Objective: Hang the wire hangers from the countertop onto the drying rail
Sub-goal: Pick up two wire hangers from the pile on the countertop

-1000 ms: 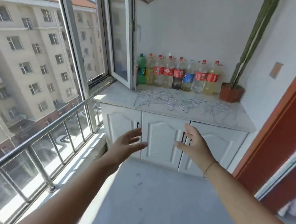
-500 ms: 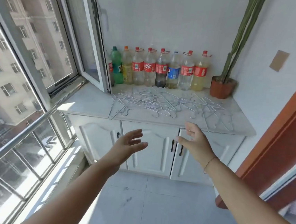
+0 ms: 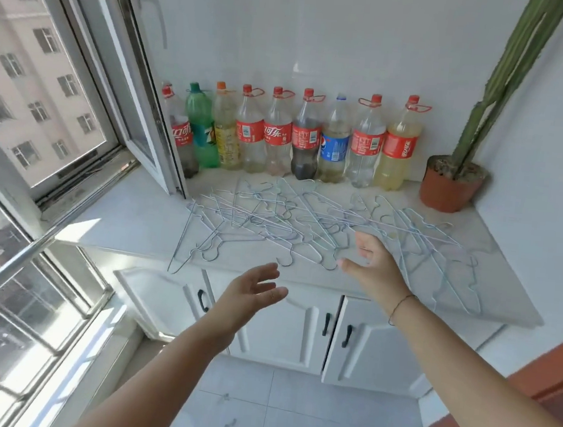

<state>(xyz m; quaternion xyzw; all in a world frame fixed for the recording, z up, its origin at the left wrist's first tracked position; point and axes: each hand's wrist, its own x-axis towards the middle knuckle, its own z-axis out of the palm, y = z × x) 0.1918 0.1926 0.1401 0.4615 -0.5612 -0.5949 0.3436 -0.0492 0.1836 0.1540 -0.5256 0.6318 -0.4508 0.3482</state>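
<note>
Several thin wire hangers (image 3: 283, 220) lie tangled in a flat pile on the pale marble countertop (image 3: 128, 219). My right hand (image 3: 374, 267) is stretched out over the front of the pile, fingers spread, holding nothing. My left hand (image 3: 251, 293) hangs lower, in front of the counter's edge and above the cabinet doors, fingers relaxed and empty. No drying rail is visible in this view.
A row of plastic drink bottles (image 3: 308, 136) stands along the back wall. A potted cactus (image 3: 455, 182) fills the back right corner. An open window sash (image 3: 140, 89) juts over the counter's left end. A metal guard rail (image 3: 21, 260) runs along the window at left.
The view has drawn closer to the counter and tilted down. Both hands have moved forward; the right one now reaches over the hanger pile.
</note>
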